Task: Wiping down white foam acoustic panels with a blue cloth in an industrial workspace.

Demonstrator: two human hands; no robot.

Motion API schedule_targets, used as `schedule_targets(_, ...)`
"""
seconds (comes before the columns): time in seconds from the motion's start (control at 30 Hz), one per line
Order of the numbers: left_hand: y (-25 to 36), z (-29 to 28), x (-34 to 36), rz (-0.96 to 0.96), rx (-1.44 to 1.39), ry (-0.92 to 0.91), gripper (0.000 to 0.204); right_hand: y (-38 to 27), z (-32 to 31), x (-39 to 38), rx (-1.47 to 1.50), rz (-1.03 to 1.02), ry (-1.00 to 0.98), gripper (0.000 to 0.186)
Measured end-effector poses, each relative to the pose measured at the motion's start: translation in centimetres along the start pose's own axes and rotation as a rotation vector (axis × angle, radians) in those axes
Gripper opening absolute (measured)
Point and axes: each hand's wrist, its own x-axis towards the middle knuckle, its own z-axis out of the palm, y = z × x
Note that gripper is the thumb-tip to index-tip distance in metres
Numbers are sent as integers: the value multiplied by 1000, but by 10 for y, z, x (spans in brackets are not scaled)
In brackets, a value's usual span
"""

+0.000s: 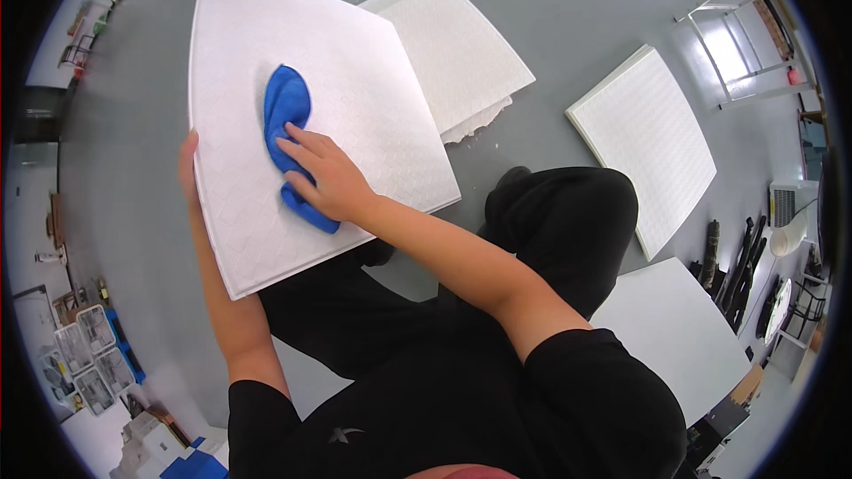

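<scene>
A large white square panel (355,80) with a faint quilted pattern leans over my lap, tilted. My left hand (188,164) grips its left edge; a digit shows at the rim and the rest of the hand is hidden behind. On the panel's face lies a bunched blue cloth (288,102). My right hand (328,179) presses this cloth against the surface, its fingers curved over it and slightly apart. Part of the cloth sticks out above the fingertips and another fold below the palm.
On the grey floor beyond lie overlapping white panels (457,49), one with a ragged edge and crumbs beside it. A stack of white panels (657,142) stands to the right, with a white board (674,337) nearer me. A white metal frame (745,35) is at far right.
</scene>
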Motion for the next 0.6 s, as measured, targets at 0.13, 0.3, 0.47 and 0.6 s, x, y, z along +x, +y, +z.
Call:
schedule_targets(0.13,-2,-16,-7,46,26,72,63,74,11,-32,-65,186,85,41)
schedule_targets(0.3,-8,-52,-2,41,78,192,69,205,-13,-106,-209,632,246,37)
schedule_targets(0.47,-11,-47,-8,43,60,263,70,240,-40,-165,-363,936,281,39)
schedule_targets(0.6,-10,-42,-4,29,66,232,69,201,-20,-133,-263,718,377,35)
